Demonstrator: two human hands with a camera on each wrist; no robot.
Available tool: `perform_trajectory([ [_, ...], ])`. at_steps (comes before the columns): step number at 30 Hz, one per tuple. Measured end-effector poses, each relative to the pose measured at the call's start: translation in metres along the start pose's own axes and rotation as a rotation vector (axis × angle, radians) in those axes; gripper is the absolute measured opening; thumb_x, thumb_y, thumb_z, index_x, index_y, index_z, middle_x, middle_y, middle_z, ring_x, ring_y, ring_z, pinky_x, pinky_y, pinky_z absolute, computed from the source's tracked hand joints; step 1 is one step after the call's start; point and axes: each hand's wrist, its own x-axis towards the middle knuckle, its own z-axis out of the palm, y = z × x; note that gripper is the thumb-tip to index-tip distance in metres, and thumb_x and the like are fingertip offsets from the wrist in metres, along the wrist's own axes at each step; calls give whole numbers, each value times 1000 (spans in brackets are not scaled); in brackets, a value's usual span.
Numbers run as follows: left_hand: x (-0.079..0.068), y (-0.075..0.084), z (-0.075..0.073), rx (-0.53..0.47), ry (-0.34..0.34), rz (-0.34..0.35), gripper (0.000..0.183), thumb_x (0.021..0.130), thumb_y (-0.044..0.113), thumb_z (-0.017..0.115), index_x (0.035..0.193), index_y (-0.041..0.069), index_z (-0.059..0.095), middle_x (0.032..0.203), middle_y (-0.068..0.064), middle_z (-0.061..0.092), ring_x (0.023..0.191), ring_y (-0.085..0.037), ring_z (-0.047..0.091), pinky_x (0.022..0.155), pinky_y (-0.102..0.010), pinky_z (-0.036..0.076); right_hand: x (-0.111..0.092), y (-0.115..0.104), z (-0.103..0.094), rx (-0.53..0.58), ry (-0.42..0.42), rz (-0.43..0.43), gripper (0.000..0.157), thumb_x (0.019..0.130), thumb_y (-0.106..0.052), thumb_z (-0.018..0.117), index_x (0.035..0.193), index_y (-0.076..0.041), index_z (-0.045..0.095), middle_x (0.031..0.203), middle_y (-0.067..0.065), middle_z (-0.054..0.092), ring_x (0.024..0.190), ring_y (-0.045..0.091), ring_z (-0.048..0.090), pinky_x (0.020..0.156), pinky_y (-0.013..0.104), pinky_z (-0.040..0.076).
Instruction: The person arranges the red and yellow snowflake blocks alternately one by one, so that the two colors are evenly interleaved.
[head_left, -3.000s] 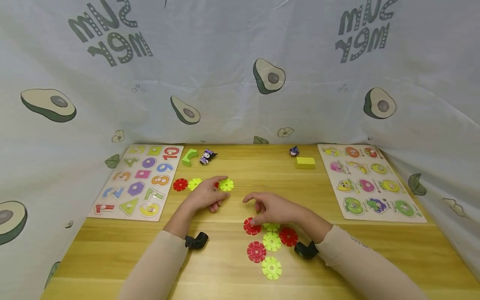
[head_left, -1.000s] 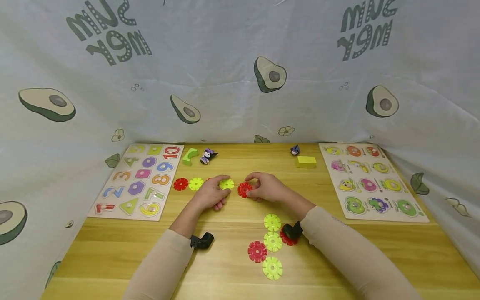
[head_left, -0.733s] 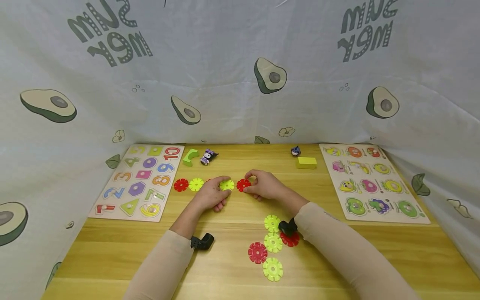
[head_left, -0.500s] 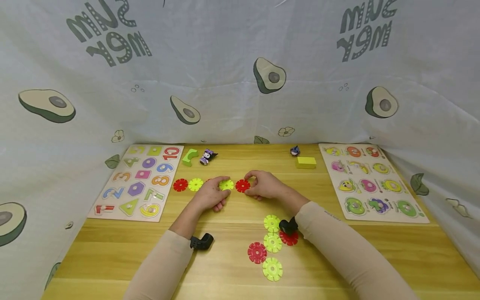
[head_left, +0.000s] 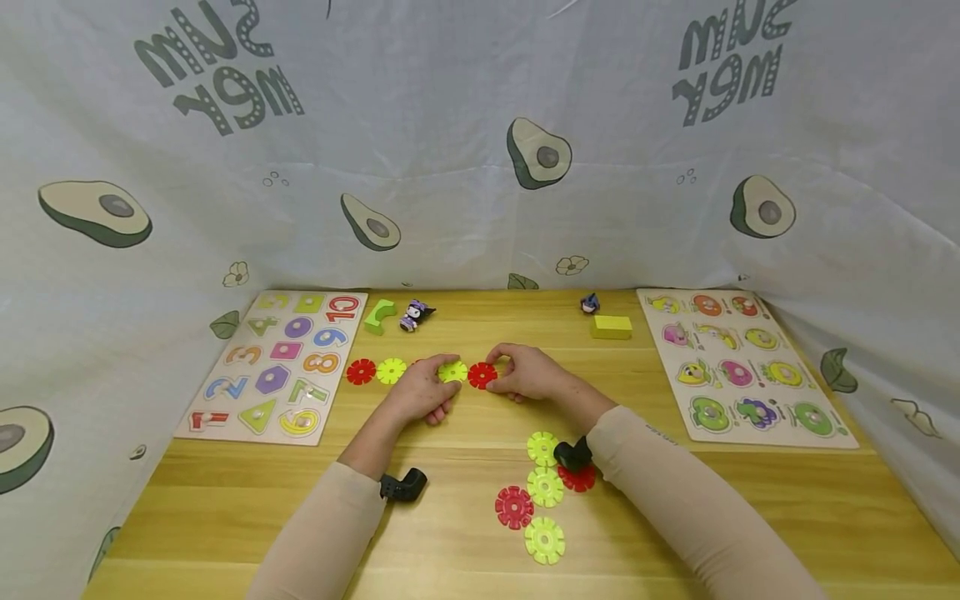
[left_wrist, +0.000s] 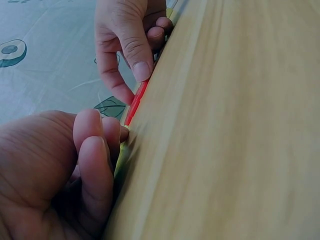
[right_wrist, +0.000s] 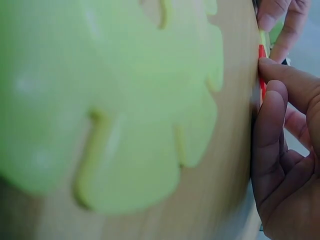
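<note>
Head view: at nine o'clock from the left hand [head_left: 420, 390], a pale, flat puzzle board with coloured numbers and shapes [head_left: 272, 379] lay on the wood-grain table [head_left: 450, 533]. Next came a notched, round red plastic disc [head_left: 362, 372], then a notched yellow-green plastic disc [head_left: 392, 371], with another red disc mostly hidden by the hand. A green arched block [head_left: 380, 317] sat at eleven o'clock from that hand, a purple-and-black figurine [head_left: 415, 315] at twelve. The left thumb and forefinger held opposite edges of the row's second yellow-green disc [head_left: 453, 372]. At its three o'clock, just beside it, lay the row's end red disc [head_left: 482, 376], pinched between the thumb and forefinger of the right hand [head_left: 528, 372]. Around six o'clock from the right hand lay five loose red and yellow-green discs [head_left: 545, 487]; at one o'clock, a small dark-blue figurine [head_left: 589, 303]; at two, a yellow rectangular block [head_left: 612, 327]; at three, a pale fruit puzzle board [head_left: 731, 342].
</note>
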Motion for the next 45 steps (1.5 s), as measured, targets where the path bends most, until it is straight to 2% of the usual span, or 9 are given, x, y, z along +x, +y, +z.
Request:
perform_trajectory([
  [14, 0, 0, 3, 3, 5, -3, 52, 90, 19, 61, 138, 18, 42, 57, -11, 60, 39, -18, 54, 42, -36, 52, -4, 0, -1, -5, -3, 31, 40, 78, -26, 75, 112, -21, 54, 73, 9, 58, 51, 19, 57, 49, 28, 51],
  [20, 0, 2, 5, 7, -20, 6, 63, 82, 23, 71, 138, 22, 42, 59, -10, 60, 40, -17, 52, 43, -35, 52, -13, 1, -8, 8, -29, 2, 47, 78, -26, 76, 118, -21, 52, 74, 9, 59, 54, 20, 58, 51, 29, 50],
  [26, -4, 5, 8, 68, -65, 16, 73, 75, 27, 77, 138, 27, 40, 59, -7, 59, 41, -17, 51, 42, -32, 51, -36, 2, -12, 18, -89, -60, 52, 78, -20, 75, 124, -17, 50, 77, 8, 59, 58, 19, 55, 54, 30, 51],
  [30, -5, 10, 14, 56, -117, 49, 70, 79, 29, 73, 140, 26, 38, 61, -8, 60, 42, -19, 53, 42, -35, 51, -58, 3, -13, -35, -116, -133, 53, 79, -22, 75, 125, -15, 51, 76, 5, 59, 58, 17, 53, 52, 30, 49],
  [33, -2, 15, 21, 27, -138, 82, 63, 84, 30, 68, 139, 25, 39, 62, -10, 61, 42, -20, 54, 42, -36, 51, -75, 5, -13, -62, -125, -156, 51, 78, -23, 75, 124, -15, 53, 76, 3, 60, 59, 16, 53, 52, 30, 49],
  [39, 8, 22, 35, -22, -122, 129, 56, 89, 29, 61, 140, 22, 39, 60, -12, 60, 41, -22, 53, 40, -37, 51, -106, 12, -9, -65, -172, -151, 46, 76, -26, 77, 118, -21, 58, 74, 0, 59, 57, 13, 52, 49, 27, 46],
  [43, 11, 21, 40, -41, -94, 92, 54, 91, 28, 60, 140, 21, 38, 58, -13, 60, 39, -21, 53, 41, -37, 51, -120, 18, -4, -59, -227, -136, 43, 77, -29, 76, 117, -25, 60, 67, 0, 57, 48, 13, 49, 41, 26, 41],
  [45, 12, 20, 41, -39, -66, 67, 54, 91, 27, 59, 141, 21, 38, 58, -12, 60, 39, -21, 53, 41, -37, 52, -125, 22, -3, -66, -225, -125, 43, 77, -31, 75, 117, -27, 60, 64, -1, 56, 45, 12, 48, 39, 25, 39],
])
